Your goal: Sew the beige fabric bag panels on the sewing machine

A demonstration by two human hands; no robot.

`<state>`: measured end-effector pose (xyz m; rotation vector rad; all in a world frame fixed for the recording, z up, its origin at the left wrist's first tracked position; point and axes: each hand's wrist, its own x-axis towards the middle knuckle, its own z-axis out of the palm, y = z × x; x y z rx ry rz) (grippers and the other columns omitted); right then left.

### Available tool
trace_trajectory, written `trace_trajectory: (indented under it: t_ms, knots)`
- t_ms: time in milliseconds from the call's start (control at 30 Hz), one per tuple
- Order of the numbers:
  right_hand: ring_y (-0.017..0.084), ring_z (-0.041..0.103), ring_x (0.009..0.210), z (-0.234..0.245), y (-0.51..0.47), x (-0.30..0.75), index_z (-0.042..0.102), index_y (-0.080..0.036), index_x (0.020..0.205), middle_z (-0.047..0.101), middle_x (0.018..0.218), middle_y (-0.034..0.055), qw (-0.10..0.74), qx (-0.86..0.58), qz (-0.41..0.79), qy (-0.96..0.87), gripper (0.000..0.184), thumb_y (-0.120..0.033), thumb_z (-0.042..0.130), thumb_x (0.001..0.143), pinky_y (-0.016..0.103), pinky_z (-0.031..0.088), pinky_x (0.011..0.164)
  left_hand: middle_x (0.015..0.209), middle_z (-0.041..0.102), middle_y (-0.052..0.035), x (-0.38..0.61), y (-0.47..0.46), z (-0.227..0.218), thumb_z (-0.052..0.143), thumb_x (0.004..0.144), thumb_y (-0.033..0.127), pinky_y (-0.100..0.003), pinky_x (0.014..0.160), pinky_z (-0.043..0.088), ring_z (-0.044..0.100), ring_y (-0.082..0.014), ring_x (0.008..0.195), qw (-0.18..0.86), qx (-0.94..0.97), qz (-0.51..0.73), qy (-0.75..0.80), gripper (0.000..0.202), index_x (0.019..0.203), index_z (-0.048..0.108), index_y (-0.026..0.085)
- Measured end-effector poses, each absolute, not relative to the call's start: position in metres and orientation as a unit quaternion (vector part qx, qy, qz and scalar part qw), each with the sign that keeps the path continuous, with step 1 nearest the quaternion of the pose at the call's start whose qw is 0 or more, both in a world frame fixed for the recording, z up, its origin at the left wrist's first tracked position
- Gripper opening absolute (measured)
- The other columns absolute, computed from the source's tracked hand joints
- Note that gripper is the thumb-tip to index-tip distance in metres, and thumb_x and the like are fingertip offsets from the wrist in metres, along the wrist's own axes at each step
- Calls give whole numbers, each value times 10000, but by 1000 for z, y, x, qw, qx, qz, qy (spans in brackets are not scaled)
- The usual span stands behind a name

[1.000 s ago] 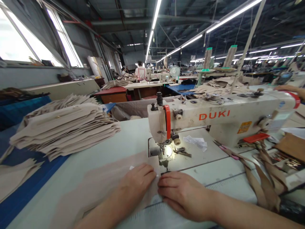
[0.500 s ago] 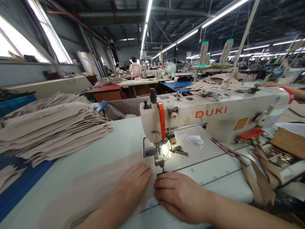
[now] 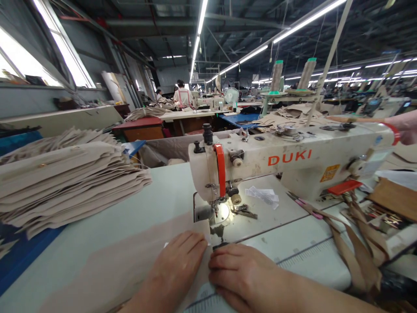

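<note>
A pale beige fabric panel [image 3: 130,256] lies flat on the sewing table, its far corner just short of the sewing machine's needle area [image 3: 217,213]. On its right part presses my left hand [image 3: 182,263], fingers bent and held together on the cloth. Right beside it, my right hand [image 3: 241,274] has its fingers curled at the panel's right edge; the fingertips and thumb are partly hidden. A small white edge [image 3: 166,244] shows by my left knuckles, too little to name. The lit needle plate [image 3: 223,212] is uncovered by cloth.
A tall stack of beige fabric pieces [image 3: 71,178] stands at left. Scissors [image 3: 306,206], fabric straps [image 3: 345,248], white slips [image 3: 263,196] and a dark metal tool [image 3: 246,212] lie right of the needle. Another person's arm [image 3: 402,124] reaches in behind the machine.
Both hands and the panel's corner sit slightly lower in view, a little farther from the needle; the camera has shifted slightly. At far right, the other person's arm has moved and a pink sleeve shows.
</note>
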<state>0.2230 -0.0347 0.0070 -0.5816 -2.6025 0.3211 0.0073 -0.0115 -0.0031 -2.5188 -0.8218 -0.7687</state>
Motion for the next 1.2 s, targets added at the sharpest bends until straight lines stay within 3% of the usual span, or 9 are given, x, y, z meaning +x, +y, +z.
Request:
trace_trajectory:
  t_ms: [300,600,767,967,1200]
  knots:
    - [197,609,1071,11,-35,223,653,-138,1066,695,1070,112,218,-214,133,-943,209,-181,486,949,299,463,1006,831,697,-49,9,-10,-4,278,939,31,-354,703,553,651,-206,760,167,-905,-248,-303,385,869,632,165]
    - [202,593,1041,11,-32,225,657,-150,1045,682,1062,89,214,-243,146,-935,194,-191,497,942,303,447,992,895,709,-68,8,-17,0,348,862,3,-350,771,577,666,-206,827,145,-905,-230,-328,349,938,655,149]
    - [219,579,914,22,-19,219,650,-164,1036,658,942,73,166,-361,104,-912,164,-239,538,944,333,479,855,998,730,-99,5,-23,-1,368,893,53,-350,831,588,683,-216,924,162,-907,-206,-330,344,1036,672,126]
    - [208,556,904,20,-4,215,648,-174,931,629,908,58,137,-322,34,-936,122,-228,539,946,310,459,827,1164,720,-81,-7,-29,-6,441,950,238,-343,867,597,692,-213,1015,157,-903,-195,-350,330,1207,635,165]
    - [202,557,873,18,9,218,662,-157,920,636,870,52,123,-299,-14,-946,163,-226,523,969,314,443,845,1194,710,-91,-3,-21,-10,470,938,254,-362,875,597,689,-224,1045,144,-902,-187,-362,350,1237,624,154]
